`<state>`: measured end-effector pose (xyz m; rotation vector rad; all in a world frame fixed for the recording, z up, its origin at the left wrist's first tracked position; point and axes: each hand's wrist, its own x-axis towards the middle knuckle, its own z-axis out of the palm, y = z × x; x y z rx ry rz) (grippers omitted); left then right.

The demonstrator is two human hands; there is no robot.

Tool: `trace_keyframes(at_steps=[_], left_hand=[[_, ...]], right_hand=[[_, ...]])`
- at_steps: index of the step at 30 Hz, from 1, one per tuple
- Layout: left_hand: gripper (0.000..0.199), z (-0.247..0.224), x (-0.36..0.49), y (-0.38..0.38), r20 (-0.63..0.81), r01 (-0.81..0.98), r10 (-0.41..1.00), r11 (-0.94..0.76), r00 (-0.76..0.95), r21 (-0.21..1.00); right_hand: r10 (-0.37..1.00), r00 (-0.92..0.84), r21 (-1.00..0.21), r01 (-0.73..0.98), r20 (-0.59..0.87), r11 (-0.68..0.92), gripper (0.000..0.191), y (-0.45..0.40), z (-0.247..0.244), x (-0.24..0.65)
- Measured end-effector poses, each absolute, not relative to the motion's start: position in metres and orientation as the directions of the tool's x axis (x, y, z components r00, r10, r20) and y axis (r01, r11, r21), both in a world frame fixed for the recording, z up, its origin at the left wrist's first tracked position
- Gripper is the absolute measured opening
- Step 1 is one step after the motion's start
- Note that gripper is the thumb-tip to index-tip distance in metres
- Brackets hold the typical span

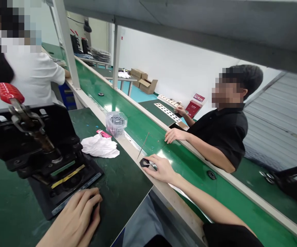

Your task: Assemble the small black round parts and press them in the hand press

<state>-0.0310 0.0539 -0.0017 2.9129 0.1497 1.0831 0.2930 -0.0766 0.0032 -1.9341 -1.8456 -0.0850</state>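
Your right hand (162, 168) pinches a black ring (142, 161) in its fingers at the rail (128, 147), your left hand (75, 212), fingers loosely curled, beside the jig (61, 168) on the tabletop (128, 181).

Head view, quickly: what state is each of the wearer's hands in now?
Left hand: loosely curled by the black base; palm hidden, cannot tell if holding.
Right hand: closed on a black ring.

The right hand (164, 168) grips a small, round black part (143, 162) at the pale rail (131, 148) of a green conveyor belt (128, 103); the loosely curled left hand (78, 214) lies beside a black metal clamping fixture (61, 128) with a red handle (10, 92).
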Motion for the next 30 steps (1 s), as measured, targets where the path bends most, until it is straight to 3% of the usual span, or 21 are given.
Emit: trace_keyframes(at_steps=[5, 8, 10, 13, 16, 19, 22, 27, 30], left_hand=[[0.023, 0.001, -0.030, 0.052, 0.663, 0.077, 0.105, -0.994, 0.741, 0.071], [0.023, 0.003, -0.029, 0.051, 0.683, 0.090, 0.114, -0.993, 0.722, 0.071], [0.025, 0.004, -0.028, 0.050, 0.690, 0.100, 0.124, -0.992, 0.713, 0.074], [0.031, 0.000, -0.029, 0.051, 0.657, 0.125, 0.167, -0.986, 0.735, 0.111], [0.037, -0.008, -0.032, 0.055, 0.618, 0.130, 0.182, -0.983, 0.765, 0.129], [0.033, -0.013, -0.034, 0.057, 0.604, 0.078, 0.106, -0.994, 0.790, 0.072], [0.031, -0.011, -0.033, 0.058, 0.603, 0.036, 0.047, -0.999, 0.796, 0.030], [0.025, -0.002, -0.029, 0.057, 0.629, 0.044, 0.069, -0.997, 0.774, 0.056], [0.021, 0.001, -0.028, 0.052, 0.627, 0.089, 0.150, -0.988, 0.764, 0.128]], right_hand=[[0.865, 0.069, -0.280, 0.956, 0.497, 0.085, 0.037, -0.085, 0.018, 0.275], [0.843, -0.059, -0.238, 0.947, 0.534, 0.217, 0.043, -0.082, 0.028, 0.243], [0.832, -0.183, -0.154, 0.940, 0.524, 0.304, 0.045, -0.074, 0.030, 0.219], [0.822, -0.358, -0.020, 0.913, 0.443, 0.408, 0.033, -0.059, 0.024, 0.191], [0.776, -0.460, 0.007, 0.862, 0.432, 0.507, 0.031, -0.051, 0.015, 0.179], [0.766, -0.421, -0.082, 0.851, 0.486, 0.519, 0.023, -0.057, 0.008, 0.176], [0.800, -0.314, -0.277, 0.821, 0.511, 0.500, 0.019, -0.067, 0.015, 0.177], [0.861, -0.049, -0.591, 0.707, 0.506, 0.388, 0.020, -0.059, 0.059, 0.181], [0.868, 0.021, -0.664, 0.653, 0.496, 0.364, 0.029, -0.048, 0.081, 0.180]])
